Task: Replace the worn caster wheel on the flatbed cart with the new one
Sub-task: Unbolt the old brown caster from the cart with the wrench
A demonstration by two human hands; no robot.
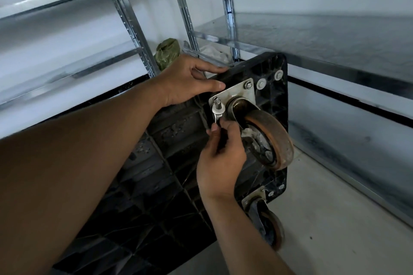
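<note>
The black flatbed cart [169,176] stands on its side with its ribbed underside facing me. A worn, rusty brown caster wheel [271,140] sticks out from a metal mounting plate [242,90] near the cart's upper corner. My right hand [220,161] grips the dark handle of a wrench [216,110], whose silver head sits over a bolt at the plate's left corner. My left hand [190,80] holds the cart's top edge, fingers over the rim and thumb on the underside beside the plate. A second caster [267,221] hangs at the cart's lower corner.
Metal shelving [324,35] runs along the wall on the right and another rack [67,6] on the left. A green plastic bag [167,52] and a pale bag [212,51] lie behind the cart. Pale floor [335,219] lies right of the cart.
</note>
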